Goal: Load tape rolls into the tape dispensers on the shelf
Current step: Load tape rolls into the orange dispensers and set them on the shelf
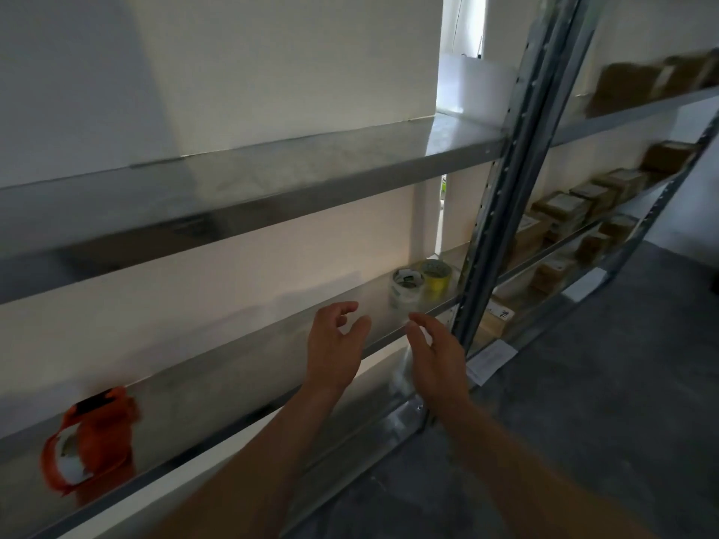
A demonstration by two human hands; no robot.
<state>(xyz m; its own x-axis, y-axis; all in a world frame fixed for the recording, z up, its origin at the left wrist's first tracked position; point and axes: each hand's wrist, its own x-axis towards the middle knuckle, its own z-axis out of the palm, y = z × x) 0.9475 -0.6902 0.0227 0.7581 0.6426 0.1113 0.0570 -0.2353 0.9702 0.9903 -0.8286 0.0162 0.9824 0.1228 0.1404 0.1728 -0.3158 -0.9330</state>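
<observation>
An orange tape dispenser (91,437) with a whitish roll in it lies at the left end of the metal shelf (241,367). At the shelf's right end stand a clear tape roll (406,287) and a yellow tape roll (437,276), side by side. My left hand (334,344) hovers over the shelf's front edge with fingers loosely spread, holding nothing. My right hand (437,354) is just right of it, also empty, a short way in front of the clear roll. The picture is blurred.
An upper shelf (272,177) runs above. A metal upright post (502,212) stands right of the rolls. Beyond it, another rack holds several cardboard boxes (564,212). Grey floor (583,422) lies at the right.
</observation>
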